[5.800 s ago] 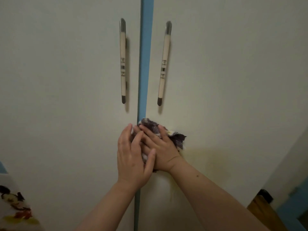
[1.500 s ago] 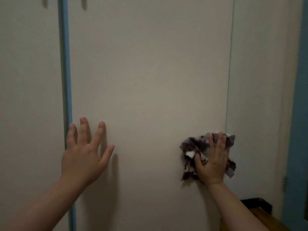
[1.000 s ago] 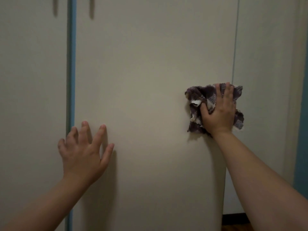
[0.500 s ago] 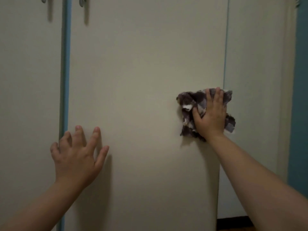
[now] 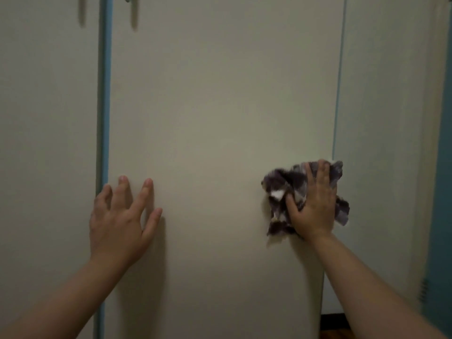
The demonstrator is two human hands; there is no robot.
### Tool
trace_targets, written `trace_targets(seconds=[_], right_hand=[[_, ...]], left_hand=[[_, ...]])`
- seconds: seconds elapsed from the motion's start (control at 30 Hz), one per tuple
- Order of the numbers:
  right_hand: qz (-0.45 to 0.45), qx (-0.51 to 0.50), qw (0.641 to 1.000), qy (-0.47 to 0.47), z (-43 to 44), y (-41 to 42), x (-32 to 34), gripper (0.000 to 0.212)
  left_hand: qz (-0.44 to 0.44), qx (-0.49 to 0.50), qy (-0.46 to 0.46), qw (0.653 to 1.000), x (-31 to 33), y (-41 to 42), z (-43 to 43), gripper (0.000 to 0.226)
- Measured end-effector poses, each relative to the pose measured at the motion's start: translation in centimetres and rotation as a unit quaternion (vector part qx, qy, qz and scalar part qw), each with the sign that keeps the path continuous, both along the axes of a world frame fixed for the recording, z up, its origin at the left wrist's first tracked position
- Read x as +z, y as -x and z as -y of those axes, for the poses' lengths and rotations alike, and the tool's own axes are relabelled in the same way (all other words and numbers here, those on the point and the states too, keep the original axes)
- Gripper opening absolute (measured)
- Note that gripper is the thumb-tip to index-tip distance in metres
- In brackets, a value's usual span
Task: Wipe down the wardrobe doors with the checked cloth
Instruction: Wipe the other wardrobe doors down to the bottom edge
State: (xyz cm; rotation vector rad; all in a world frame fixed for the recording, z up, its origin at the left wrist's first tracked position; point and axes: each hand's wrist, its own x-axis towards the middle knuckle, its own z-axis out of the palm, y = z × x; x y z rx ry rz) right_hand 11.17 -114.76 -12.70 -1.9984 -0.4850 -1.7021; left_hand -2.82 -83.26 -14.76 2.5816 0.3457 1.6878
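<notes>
The cream right wardrobe door (image 5: 220, 106) fills the middle of the view; the left door (image 5: 46, 143) lies beyond a blue strip (image 5: 104, 106). A crumpled dark purple and white checked cloth (image 5: 281, 192) is pressed against the right door near its right edge. My right hand (image 5: 314, 206) lies flat over the cloth with fingers straight, the thumb pressing into the folds. My left hand (image 5: 122, 221) rests spread and bare on the same door, just right of the blue strip, holding nothing.
The lower tips of two door handles (image 5: 130, 11) show at the top left. A cream side panel (image 5: 381, 143) stands right of the door, then a blue frame (image 5: 442, 167). A dark floor strip (image 5: 342, 326) shows at the bottom right.
My right hand has slid the cloth downward along the right edge of the door since half a second ago. The left hand stays flat on the door near the blue strip.
</notes>
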Motion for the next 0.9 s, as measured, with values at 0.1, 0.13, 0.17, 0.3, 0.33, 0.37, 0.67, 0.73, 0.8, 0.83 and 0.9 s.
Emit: trace_targets(seconds=[0.1, 0.13, 0.17, 0.3, 0.33, 0.37, 0.67, 0.73, 0.8, 0.83, 0.9], right_hand=[[-0.040, -0.009, 0.999, 0.011, -0.3, 0.7, -5.7, 0.073], [-0.053, -0.012, 0.998, 0.017, -0.4, 0.9, -7.1, 0.073], [-0.060, -0.014, 0.998, 0.018, -0.5, 1.0, -7.9, 0.073], [-0.084, -0.012, 0.996, 0.006, -1.2, 1.4, -9.4, 0.075], [-0.085, -0.009, 0.996, 0.005, -1.8, 1.5, -9.5, 0.075], [-0.081, -0.007, 0.997, 0.013, -2.5, 1.7, -9.6, 0.076], [0.030, 0.016, 0.981, 0.193, -15.5, 5.1, -9.0, 0.078], [0.040, 0.011, 0.971, 0.235, -18.7, 6.2, -8.9, 0.080], [0.049, 0.003, 0.959, 0.281, -21.4, 7.2, -8.8, 0.081], [0.050, 0.001, 0.953, 0.300, -22.6, 7.7, -8.8, 0.080], [0.052, 0.003, 0.943, 0.329, -24.8, 8.4, -8.8, 0.078]], left_hand=[[0.007, -0.012, 0.008, 1.000, 0.1, -0.1, 0.2, 0.067], [0.006, -0.021, 0.014, 1.000, -0.2, 0.1, 0.2, 0.068], [0.006, -0.036, 0.023, 0.999, 0.0, 0.2, 0.2, 0.068], [0.028, -0.129, 0.072, 0.989, 0.0, 1.2, -0.4, 0.063], [0.042, -0.148, 0.088, 0.984, 0.0, 1.6, -0.7, 0.058], [0.056, -0.160, 0.101, 0.980, -0.1, 1.9, -0.9, 0.055], [0.012, -0.180, 0.079, 0.980, -2.6, 3.6, -1.6, 0.053], [-0.024, -0.170, 0.063, 0.983, -3.6, 4.0, -2.3, 0.059], [-0.042, -0.161, 0.043, 0.985, -4.7, 4.4, -3.2, 0.059], [-0.043, -0.156, 0.041, 0.986, -5.1, 4.5, -3.7, 0.058], [-0.035, -0.148, 0.053, 0.987, -5.8, 4.8, -4.6, 0.057]])
